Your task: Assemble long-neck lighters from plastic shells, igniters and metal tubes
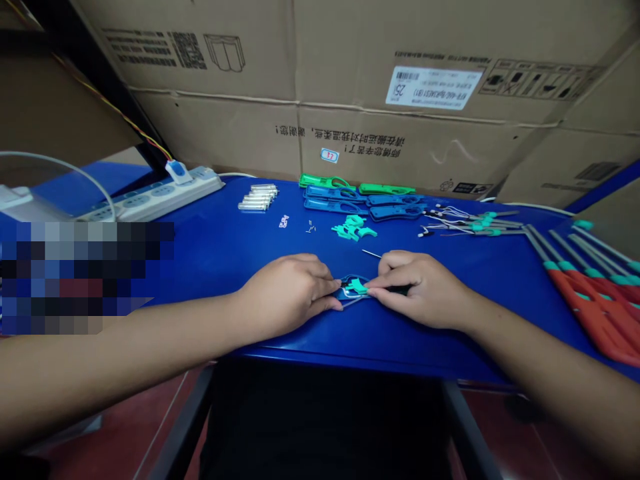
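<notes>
My left hand (295, 293) is closed on the left end of a blue plastic housing half (345, 280) low over the front of the table. A small turquoise plastic part (358, 287) lies in the housing, with white wire beside it. From the right, my right hand (425, 287) pinches the edge of that turquoise part between thumb and forefinger. A thin metal rod (371, 253) also sticks out of my right hand; its other end is hidden. Something dark shows under the right fingers, too covered to name.
Blue housing halves (335, 200), green housing halves (387, 189), turquoise parts (354, 228), metal-ended tubes (257, 198) and tiny pins (311, 227) lie behind my hands. Wired rods (485, 223) and orange-handled tools (590, 300) are right. A power strip (155, 193) stands left; cardboard (345, 67) rises behind.
</notes>
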A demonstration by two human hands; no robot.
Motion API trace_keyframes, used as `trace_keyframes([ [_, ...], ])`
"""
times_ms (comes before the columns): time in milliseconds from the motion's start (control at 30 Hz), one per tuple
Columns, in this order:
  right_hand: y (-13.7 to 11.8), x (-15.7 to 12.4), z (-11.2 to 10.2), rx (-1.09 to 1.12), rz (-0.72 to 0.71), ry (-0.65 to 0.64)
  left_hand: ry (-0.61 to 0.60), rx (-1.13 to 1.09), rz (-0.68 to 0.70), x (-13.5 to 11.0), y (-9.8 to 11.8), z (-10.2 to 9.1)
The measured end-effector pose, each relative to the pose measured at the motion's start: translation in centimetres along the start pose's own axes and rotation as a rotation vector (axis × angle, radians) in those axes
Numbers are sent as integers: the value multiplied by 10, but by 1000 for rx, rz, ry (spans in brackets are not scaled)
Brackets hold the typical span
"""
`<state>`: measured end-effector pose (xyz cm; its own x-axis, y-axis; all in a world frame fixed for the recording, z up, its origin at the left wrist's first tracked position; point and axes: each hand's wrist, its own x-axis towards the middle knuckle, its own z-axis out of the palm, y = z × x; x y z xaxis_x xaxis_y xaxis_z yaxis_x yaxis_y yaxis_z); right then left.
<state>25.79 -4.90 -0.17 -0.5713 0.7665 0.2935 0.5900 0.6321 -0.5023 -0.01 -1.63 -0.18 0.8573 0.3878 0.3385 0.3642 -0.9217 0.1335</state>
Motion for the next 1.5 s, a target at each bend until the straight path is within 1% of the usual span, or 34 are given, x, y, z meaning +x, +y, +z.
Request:
trace_keyframes([
  [133, -1, 0, 0, 92, 80, 12, -8, 18, -10, -1, 2, 1],
  [233, -2, 1, 2, 121, 133, 14, -13, 17, -12, -1, 2, 1],
  [333, -4, 2, 5, 104, 132, -8, -10, 20, -6, 0, 2, 1],
  [400, -5, 3, 6, 50, 87, -10, -11, 23, -6, 0, 2, 0],
  [467, -5, 3, 6, -45, 2, -2, -13, 26, -4, 0, 3, -1],
  [533, -5, 2, 4, -144, -91, -23, -19, 25, 1, 0, 2, -1],
  [600, -7, 2, -1, -220, -152, -86, -24, 23, 1, 0, 2, -1],
  [700, -13, 5, -9, -312, -180, -183, -25, 6, 8, 0, 1, -1],
  [833, -23, 9, -11, -424, -236, -256, -10, -38, 8, -1, -1, 0],
  [900, -26, 10, -8, -491, -229, -243, -6, -62, -4, 0, -2, 0],
  [1000, -29, 7, -4, -531, -161, -188, -3, -98, -8, 1, -3, 0],
  [1167, -26, 1, -1, -458, -109, -150, -2, -114, -12, 1, -3, 0],
  [1233, -25, 0, 1, -455, -126, -140, -3, -126, -19, 0, -3, 0],
  [1433, -24, -5, 5, -655, -295, -121, -6, -136, -26, -1, -3, 2],
  [1500, -23, -6, 5, -654, -302, -119, -5, -132, -24, -1, -3, 2],
])
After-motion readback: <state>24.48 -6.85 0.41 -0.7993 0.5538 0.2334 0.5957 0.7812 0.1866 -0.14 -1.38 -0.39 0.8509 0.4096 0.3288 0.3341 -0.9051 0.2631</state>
